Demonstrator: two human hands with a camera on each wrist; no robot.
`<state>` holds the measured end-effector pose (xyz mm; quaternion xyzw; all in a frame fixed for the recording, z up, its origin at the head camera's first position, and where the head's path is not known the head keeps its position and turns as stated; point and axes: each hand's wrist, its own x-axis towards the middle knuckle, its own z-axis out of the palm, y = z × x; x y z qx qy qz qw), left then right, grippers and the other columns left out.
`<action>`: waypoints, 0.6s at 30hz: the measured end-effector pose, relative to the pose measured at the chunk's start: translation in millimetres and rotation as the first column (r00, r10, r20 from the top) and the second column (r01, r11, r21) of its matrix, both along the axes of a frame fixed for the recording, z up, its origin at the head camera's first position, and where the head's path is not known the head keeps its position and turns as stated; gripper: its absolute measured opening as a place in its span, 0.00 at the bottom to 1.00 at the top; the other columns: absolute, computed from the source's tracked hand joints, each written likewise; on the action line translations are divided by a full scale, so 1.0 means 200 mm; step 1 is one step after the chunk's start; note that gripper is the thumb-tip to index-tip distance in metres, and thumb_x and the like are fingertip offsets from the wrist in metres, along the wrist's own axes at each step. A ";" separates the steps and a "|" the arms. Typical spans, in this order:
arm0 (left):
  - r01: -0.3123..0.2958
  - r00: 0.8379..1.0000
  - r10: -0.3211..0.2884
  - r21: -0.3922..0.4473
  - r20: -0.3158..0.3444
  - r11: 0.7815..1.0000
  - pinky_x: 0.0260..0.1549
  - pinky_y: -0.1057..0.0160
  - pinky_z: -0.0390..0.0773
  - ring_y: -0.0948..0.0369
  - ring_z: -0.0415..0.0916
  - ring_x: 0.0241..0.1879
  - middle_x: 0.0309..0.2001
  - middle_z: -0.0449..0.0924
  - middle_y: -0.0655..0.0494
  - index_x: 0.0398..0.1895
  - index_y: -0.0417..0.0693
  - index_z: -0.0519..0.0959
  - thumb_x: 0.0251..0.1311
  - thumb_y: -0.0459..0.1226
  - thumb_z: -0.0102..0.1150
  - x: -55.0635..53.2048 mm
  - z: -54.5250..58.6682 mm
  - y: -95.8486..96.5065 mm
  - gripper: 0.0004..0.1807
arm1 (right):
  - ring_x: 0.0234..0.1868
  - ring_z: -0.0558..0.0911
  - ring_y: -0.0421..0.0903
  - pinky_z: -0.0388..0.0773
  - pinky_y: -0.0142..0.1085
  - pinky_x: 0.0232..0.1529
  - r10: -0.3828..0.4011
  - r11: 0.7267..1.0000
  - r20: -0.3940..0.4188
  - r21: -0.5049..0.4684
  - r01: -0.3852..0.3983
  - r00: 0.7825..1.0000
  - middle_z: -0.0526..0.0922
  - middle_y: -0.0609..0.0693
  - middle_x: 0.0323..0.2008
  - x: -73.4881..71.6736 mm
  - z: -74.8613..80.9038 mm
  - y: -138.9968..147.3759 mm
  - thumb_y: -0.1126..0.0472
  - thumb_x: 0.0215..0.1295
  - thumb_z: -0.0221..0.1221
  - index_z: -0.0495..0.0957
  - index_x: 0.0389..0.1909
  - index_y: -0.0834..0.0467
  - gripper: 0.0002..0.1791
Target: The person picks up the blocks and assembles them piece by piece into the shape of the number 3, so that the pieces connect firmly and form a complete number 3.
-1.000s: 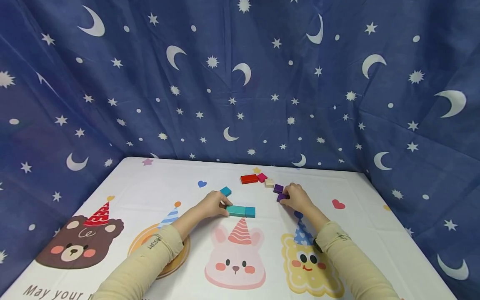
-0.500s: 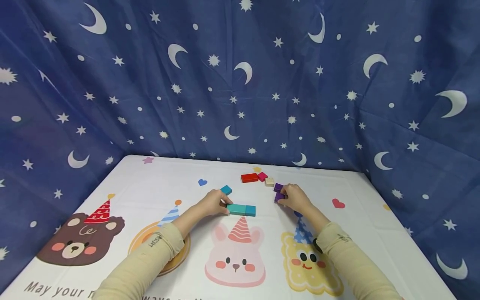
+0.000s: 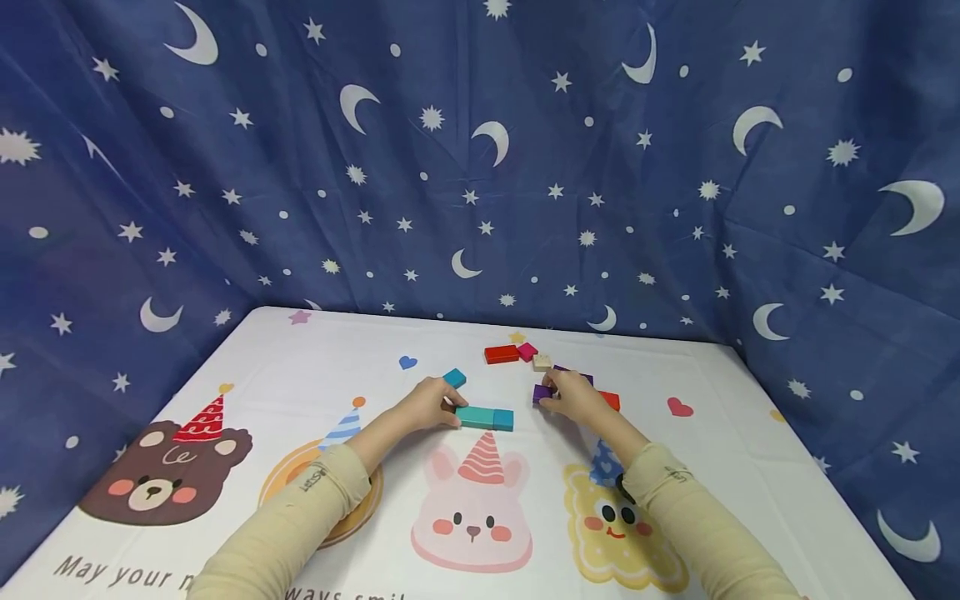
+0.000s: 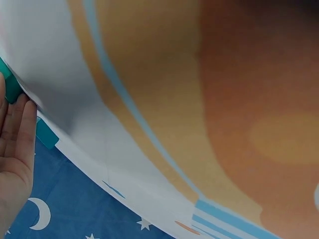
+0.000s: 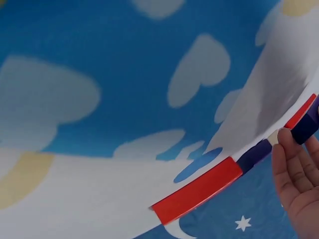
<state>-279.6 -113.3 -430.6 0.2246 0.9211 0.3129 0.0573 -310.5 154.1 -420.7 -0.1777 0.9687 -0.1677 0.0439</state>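
My left hand (image 3: 429, 403) pinches the left end of a long teal block (image 3: 474, 417), also seen as a teal block (image 4: 10, 85) at the left wrist view's edge. A shorter blue block (image 3: 503, 419) lies end to end with it. To the right, my right hand (image 3: 583, 402) pinches a small purple block (image 3: 541, 395) between thumb and fingers. The right wrist view shows this purple block (image 5: 305, 127) at the fingertips. Behind that hand lies another purple block (image 3: 587, 379), partly hidden. Just right of it a red block (image 3: 610, 400) is partly covered by the hand.
Farther back, a red block (image 3: 502, 355), a pink block (image 3: 527, 352) and a beige block (image 3: 542, 363) sit close together. One more blue block (image 3: 454, 378) lies beyond my left hand. A starry blue curtain (image 3: 420, 208) stands behind the white tablecloth (image 3: 360, 342).
My right hand has moved left with the small purple block, away from the other purple block. A red block has come into sight beside that hand. The left hand stays at the teal block.
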 end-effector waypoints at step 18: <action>0.016 1.000 -0.016 -0.002 -0.017 1.000 0.44 0.61 0.81 0.57 0.84 0.39 0.41 0.86 0.46 0.41 0.38 0.84 0.45 0.32 0.71 0.00 0.01 -0.01 0.16 | 0.33 0.76 0.44 0.79 0.33 0.39 0.154 0.939 0.038 -0.316 -0.134 0.987 0.79 0.56 0.35 -0.01 -0.02 0.00 0.66 0.57 0.64 0.78 0.43 0.66 0.14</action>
